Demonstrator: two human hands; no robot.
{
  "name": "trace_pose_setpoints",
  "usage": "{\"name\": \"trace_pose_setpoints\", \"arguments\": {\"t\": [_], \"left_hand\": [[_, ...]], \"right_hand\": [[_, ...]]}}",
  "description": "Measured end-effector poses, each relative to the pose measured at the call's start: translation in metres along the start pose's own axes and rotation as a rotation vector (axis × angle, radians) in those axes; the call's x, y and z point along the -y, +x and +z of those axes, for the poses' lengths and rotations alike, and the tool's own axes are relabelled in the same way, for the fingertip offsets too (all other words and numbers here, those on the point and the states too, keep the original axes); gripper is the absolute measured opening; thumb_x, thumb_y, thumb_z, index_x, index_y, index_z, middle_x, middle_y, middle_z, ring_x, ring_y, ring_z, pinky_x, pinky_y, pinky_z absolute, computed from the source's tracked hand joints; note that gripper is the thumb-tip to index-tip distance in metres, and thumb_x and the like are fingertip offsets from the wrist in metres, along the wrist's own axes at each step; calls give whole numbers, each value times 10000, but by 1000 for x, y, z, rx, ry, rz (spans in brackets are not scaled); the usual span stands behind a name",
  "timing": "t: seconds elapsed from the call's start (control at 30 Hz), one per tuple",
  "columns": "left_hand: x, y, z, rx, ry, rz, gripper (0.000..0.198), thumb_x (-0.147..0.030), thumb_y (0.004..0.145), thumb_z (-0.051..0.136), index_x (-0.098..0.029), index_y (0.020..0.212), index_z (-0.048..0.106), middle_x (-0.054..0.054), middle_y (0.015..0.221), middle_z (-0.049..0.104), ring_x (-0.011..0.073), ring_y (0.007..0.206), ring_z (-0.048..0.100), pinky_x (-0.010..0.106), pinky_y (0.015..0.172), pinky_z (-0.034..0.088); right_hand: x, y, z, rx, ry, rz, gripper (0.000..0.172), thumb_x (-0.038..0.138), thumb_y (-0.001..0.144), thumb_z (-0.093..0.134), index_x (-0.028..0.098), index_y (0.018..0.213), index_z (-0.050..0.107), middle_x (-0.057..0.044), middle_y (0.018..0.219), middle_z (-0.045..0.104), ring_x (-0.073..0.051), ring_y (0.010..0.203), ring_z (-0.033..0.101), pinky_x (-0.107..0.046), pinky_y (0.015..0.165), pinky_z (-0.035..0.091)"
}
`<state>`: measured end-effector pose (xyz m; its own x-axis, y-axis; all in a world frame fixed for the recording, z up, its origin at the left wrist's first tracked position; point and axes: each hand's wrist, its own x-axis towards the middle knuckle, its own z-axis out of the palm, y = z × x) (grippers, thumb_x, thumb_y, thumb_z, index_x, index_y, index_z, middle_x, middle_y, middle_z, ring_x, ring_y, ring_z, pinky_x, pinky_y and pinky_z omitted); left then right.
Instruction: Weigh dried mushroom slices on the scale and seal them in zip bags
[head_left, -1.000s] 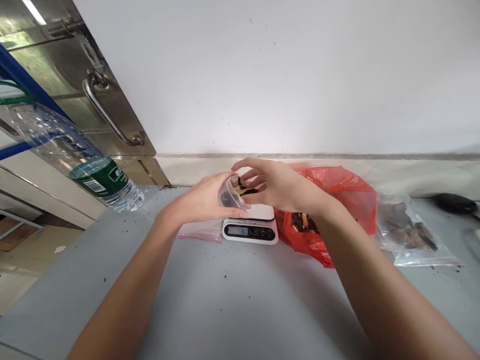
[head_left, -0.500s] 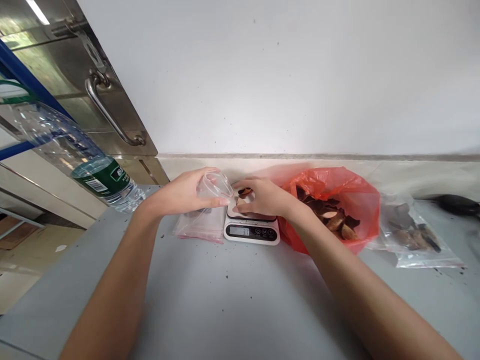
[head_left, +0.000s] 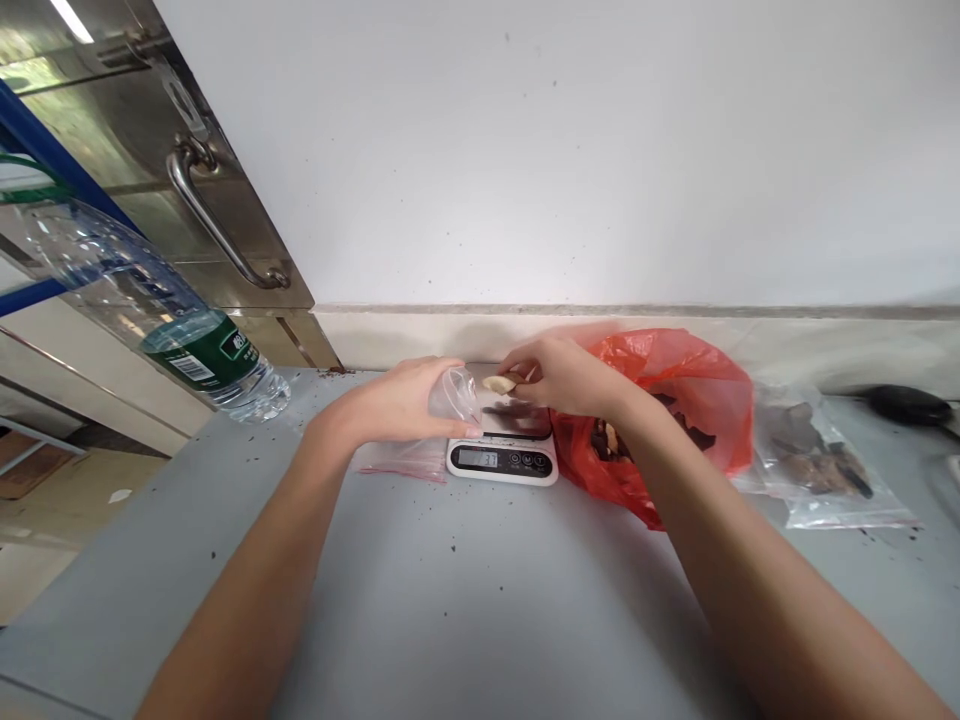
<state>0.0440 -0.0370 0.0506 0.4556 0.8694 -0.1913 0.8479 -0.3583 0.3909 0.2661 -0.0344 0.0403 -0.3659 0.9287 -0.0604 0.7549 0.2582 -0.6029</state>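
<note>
My left hand (head_left: 397, 405) grips a small clear plastic bag (head_left: 454, 397), holding its mouth open just left of a white digital scale (head_left: 504, 455). My right hand (head_left: 559, 375) pinches a pale dried slice (head_left: 498, 382) above the scale's platform, close to the bag's mouth. Dark dried pieces (head_left: 517, 410) lie on the platform under my fingers. A red plastic bag (head_left: 675, 400) holding more brown dried slices sits right of the scale, partly behind my right wrist. The scale's display shows digits.
A water bottle (head_left: 172, 330) with a green label lies tilted at the left on the grey table (head_left: 465, 600). A pink-edged zip bag (head_left: 397, 462) lies flat left of the scale. A clear bag of dark pieces (head_left: 821, 465) and a black object (head_left: 911, 405) are at the right. Steel cabinet door with handle (head_left: 214, 225) at back left.
My right hand lifted from the scale's platform with a pale slice pinched in its fingers. My left hand moved the clear bag right, closer to the scale.
</note>
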Motion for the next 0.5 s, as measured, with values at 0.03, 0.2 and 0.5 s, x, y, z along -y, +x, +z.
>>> {"name": "trace_pose_setpoints", "arguments": {"t": [0.03, 0.2, 0.5], "left_hand": [[-1, 1, 1, 5, -15, 18, 775, -629, 795, 724, -270, 1462, 560, 98, 1511, 611, 366, 1341, 601, 440, 1037, 526], [-6, 4, 4, -92, -147, 96, 824, -668, 791, 751, -251, 1473, 552, 125, 1495, 617, 369, 1305, 619, 451, 1009, 533], [-1, -10, -17, -158, -665, 359, 779, -627, 840, 763, -186, 1451, 565, 154, 1338, 708, 363, 1267, 650, 449, 1007, 552]], "right_hand": [[1, -1, -2, -33, 30, -16, 158, 139, 893, 631, 181, 924, 781, -44, 876, 783, -177, 751, 664, -291, 675, 461], [17, -10, -5, -127, 220, -162, 281, 182, 902, 690, 186, 1176, 750, -74, 1006, 816, -209, 892, 750, -329, 782, 572], [14, -29, -24, -255, 356, -490, 301, 440, 860, 772, 247, 1091, 788, -81, 1376, 700, -326, 1404, 550, -479, 1038, 549]]}}
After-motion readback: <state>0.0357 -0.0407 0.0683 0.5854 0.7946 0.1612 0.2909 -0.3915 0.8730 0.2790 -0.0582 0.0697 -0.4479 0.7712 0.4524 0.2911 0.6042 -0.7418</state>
